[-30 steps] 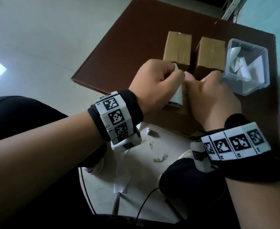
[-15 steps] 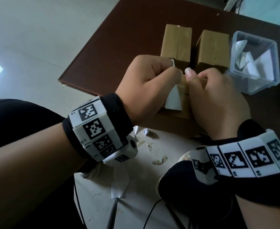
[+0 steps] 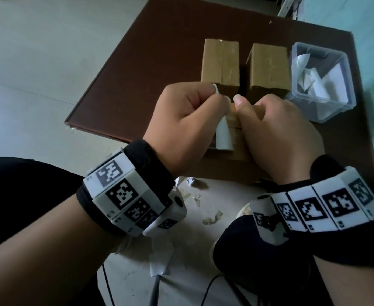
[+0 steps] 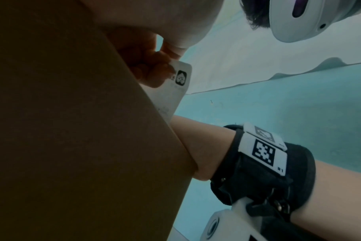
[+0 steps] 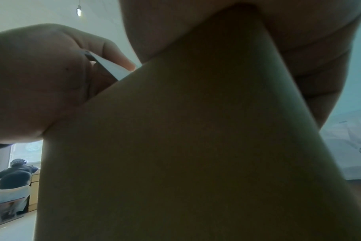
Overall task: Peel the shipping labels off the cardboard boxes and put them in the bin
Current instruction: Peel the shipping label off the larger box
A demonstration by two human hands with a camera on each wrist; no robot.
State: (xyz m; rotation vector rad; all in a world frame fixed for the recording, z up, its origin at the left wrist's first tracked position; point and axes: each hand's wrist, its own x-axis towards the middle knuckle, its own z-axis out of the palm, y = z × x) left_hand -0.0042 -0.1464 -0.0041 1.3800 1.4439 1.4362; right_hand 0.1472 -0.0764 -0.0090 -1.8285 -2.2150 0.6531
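Note:
A small cardboard box [image 3: 236, 138] sits at the near edge of the brown table [image 3: 159, 62], mostly hidden under my two hands. My left hand [image 3: 190, 111] pinches the lifted end of a white shipping label [image 3: 222, 135], which is partly peeled from the box. The label [image 4: 175, 91] shows its printed side in the left wrist view. My right hand [image 3: 276, 129] grips the box [image 5: 185, 146] from the right, thumb on top. A clear plastic bin [image 3: 322, 80] holding peeled labels stands at the right.
Two more cardboard boxes [image 3: 221, 62] [image 3: 267, 67] stand side by side behind my hands, left of the bin. Paper scraps [image 3: 212, 219] lie on the floor below the table edge. Another person [image 5: 14, 176] sits far off in the right wrist view.
My left hand has pulled the label's free end up and back to the left, so more of the label stands off the box. The right hand keeps its hold.

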